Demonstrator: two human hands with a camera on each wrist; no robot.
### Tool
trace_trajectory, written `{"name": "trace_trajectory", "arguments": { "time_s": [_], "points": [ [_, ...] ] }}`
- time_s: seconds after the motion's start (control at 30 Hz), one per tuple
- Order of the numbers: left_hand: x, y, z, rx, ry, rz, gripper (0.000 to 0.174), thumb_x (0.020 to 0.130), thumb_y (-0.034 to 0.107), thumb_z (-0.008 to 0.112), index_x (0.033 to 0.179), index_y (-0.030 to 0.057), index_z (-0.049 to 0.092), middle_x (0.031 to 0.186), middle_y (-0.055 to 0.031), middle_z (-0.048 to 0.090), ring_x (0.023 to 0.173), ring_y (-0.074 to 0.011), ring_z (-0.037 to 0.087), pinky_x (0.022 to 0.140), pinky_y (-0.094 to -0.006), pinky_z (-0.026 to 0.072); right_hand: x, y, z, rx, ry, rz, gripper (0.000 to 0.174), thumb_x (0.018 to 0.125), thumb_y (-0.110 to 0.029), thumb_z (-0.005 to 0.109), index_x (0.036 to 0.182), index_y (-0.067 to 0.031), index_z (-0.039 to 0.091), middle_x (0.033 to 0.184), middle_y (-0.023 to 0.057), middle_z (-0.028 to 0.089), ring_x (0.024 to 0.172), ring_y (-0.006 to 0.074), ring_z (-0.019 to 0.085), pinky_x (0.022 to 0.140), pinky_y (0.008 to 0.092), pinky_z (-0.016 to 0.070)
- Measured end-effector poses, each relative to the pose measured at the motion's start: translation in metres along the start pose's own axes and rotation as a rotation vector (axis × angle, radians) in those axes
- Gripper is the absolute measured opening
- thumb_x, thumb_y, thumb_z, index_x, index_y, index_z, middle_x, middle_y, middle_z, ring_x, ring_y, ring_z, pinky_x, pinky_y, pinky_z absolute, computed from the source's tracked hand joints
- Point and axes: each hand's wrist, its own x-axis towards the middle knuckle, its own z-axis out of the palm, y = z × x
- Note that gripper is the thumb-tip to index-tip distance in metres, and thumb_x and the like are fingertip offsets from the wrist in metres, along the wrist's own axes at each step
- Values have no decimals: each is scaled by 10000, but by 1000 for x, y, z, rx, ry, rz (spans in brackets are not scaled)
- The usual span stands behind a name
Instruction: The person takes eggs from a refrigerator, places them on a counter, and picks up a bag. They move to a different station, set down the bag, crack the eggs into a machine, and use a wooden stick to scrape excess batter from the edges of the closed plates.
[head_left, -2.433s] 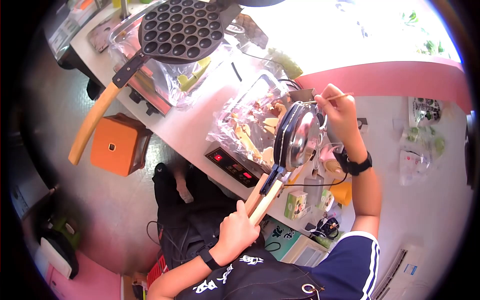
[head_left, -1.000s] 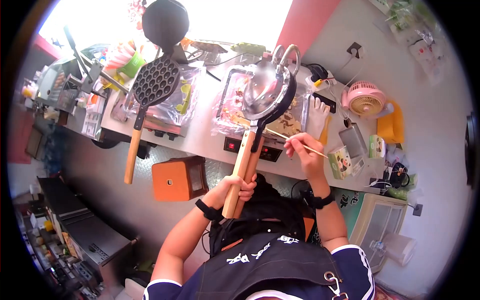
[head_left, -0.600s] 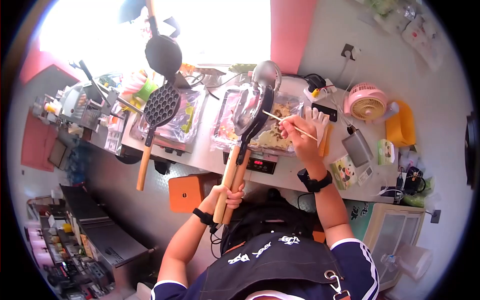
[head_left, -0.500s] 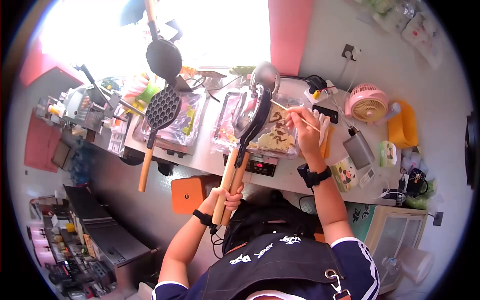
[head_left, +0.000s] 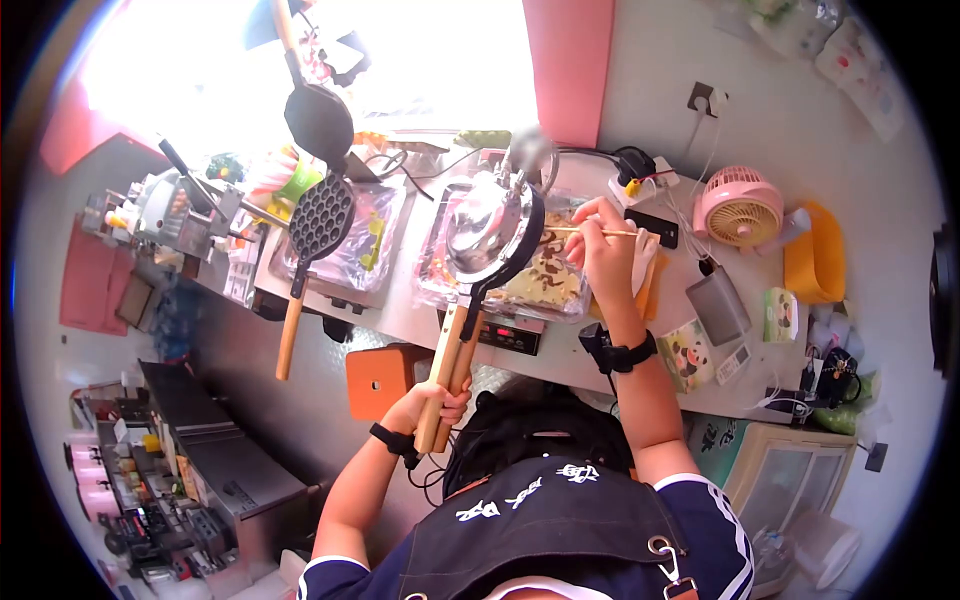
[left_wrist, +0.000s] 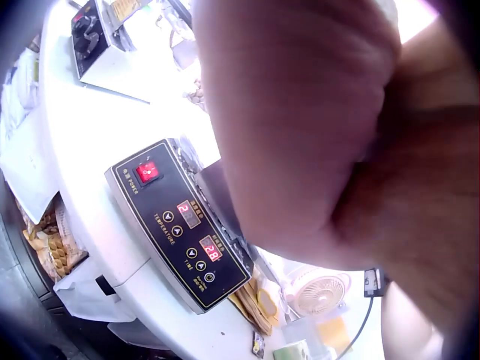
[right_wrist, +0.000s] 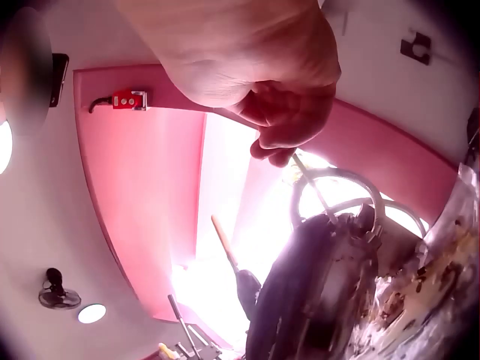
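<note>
My left hand [head_left: 430, 405] grips the paired wooden handles [head_left: 444, 385] of a round egg waffle iron [head_left: 490, 232]. Its two halves lie together, with the shiny metal face turned toward the head camera. To its right, my right hand [head_left: 604, 258] pinches a thin wooden stick [head_left: 575, 231], whose tip reaches the iron's right rim. In the right wrist view the stick [right_wrist: 311, 180] points at the dark edge of the iron [right_wrist: 296, 281]. A plastic-lined tray with brown and yellow crumbs [head_left: 556, 280] lies under the iron. The left wrist view shows the heater's control panel [left_wrist: 180, 225].
A second egg waffle iron [head_left: 322, 215] stands opened at the left, its wooden handle past the counter edge. At the right are a pink fan [head_left: 740, 207], a phone [head_left: 652, 228], a grey box [head_left: 718, 303] and a yellow container [head_left: 813, 253]. An orange stool [head_left: 378, 383] stands below.
The waffle iron has turned from edge-on to shiny face up. My right hand has moved with the stick from the hinge end to the iron's right side. My left hand keeps its grip.
</note>
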Motion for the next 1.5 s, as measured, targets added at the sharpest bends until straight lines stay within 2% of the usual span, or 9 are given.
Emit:
{"name": "trace_trajectory", "arguments": {
  "time_s": [0.07, 0.13, 0.27, 0.4, 0.5, 0.67, 0.93, 1.13, 1.5],
  "points": [
    [-2, -3, 7, 31, 77, 23, 333, 713, 141, 585, 1002, 56, 442, 682, 1, 424, 528, -77, 379, 482, -212, 338, 3, 4, -7, 239, 50, -10, 148, 882, -1, 405, 877, -28, 550, 572, 60, 581, 418, 86, 515, 378, 224, 371],
    [1, -3, 12, 195, 162, 49, 325, 718, 121, 576, 1008, 50, 449, 703, -17, 457, 540, -93, 397, 495, -225, 363, 9, 18, -13, -32, 219, -35, 149, 890, -14, 406, 874, -28, 554, 564, 70, 577, 412, 93, 518, 374, 229, 372],
    [13, -11, 4, 474, 251, 110, 251, 694, 109, 591, 898, 12, 480, 664, -46, 458, 513, -129, 434, 514, -244, 395, 6, 49, -14, 10, 35, 99, 155, 896, -20, 408, 870, -33, 561, 546, 59, 558, 399, 91, 518, 365, 215, 361],
    [16, -16, 7, 446, 291, 186, 231, 675, 96, 599, 844, 5, 471, 632, -59, 449, 478, -148, 427, 512, -293, 412, 5, 67, -21, 92, 303, -31, 171, 908, -63, 403, 850, -34, 561, 572, 74, 571, 436, 85, 518, 385, 198, 361],
    [17, -18, 2, 398, 280, 164, 213, 697, 68, 586, 868, 25, 466, 630, -52, 463, 477, -151, 443, 479, -304, 406, -1, 75, -10, 236, 155, 211, 170, 883, -48, 415, 790, -42, 558, 547, 67, 555, 421, 91, 507, 382, 193, 345],
    [12, -15, 12, 367, 301, 137, 194, 719, 44, 579, 872, 43, 460, 632, -44, 459, 497, -145, 469, 461, -293, 403, -23, 90, -32, 213, 186, 177, 163, 884, -53, 441, 798, -40, 579, 549, 62, 561, 389, 90, 484, 362, 220, 336],
    [17, -18, 4, 487, 227, 203, 153, 746, 89, 566, 858, 53, 468, 674, -37, 463, 545, -143, 467, 528, -296, 436, -138, 73, -26, -129, 300, -15, 93, 938, -87, 597, 982, -20, 645, 768, 30, 632, 596, 61, 553, 531, 197, 446],
    [28, -18, -8, 413, 147, 212, 145, 769, 59, 579, 813, 57, 441, 641, -42, 466, 516, -166, 498, 488, -328, 458, -249, 74, 7, -201, 344, 93, 157, 928, -164, 664, 885, -13, 680, 684, -16, 599, 503, 40, 457, 451, 207, 348],
    [30, -16, -7, 450, 142, 159, 131, 773, 134, 584, 732, 60, 485, 630, -47, 472, 528, -174, 491, 509, -326, 466, -381, 51, 3, -223, 488, 144, 324, 964, -274, 595, 765, -21, 621, 626, -10, 534, 498, 49, 438, 458, 227, 345]
  ]
}}
